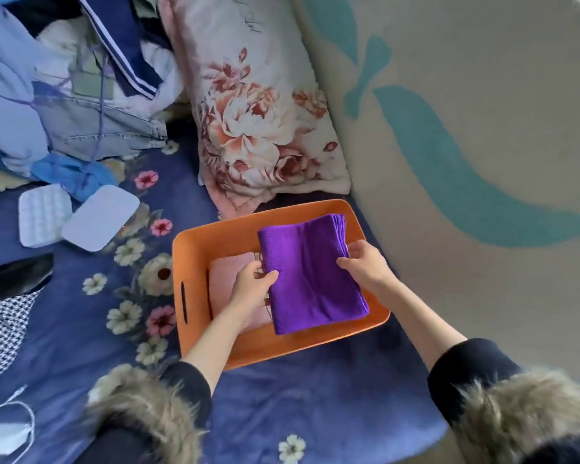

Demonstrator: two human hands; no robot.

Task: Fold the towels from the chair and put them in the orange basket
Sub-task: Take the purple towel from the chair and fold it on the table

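Observation:
An orange basket [194, 262] stands on a blue flowered bedspread. A folded pink towel [223, 279] lies in its left half. A folded purple towel [310, 272] sits over the basket's right half, partly above the rim. My left hand [253, 286] pinches the purple towel's left edge. Its right edge is pinched by my right hand [365, 262]. The chair is not in view.
A flowered pillow [258, 122] lies just beyond the basket. A pile of clothes [64, 95] fills the far left. Two pale flat cases [101, 217] lie left of the basket. A wall [482, 128] with teal leaf shapes runs along the right.

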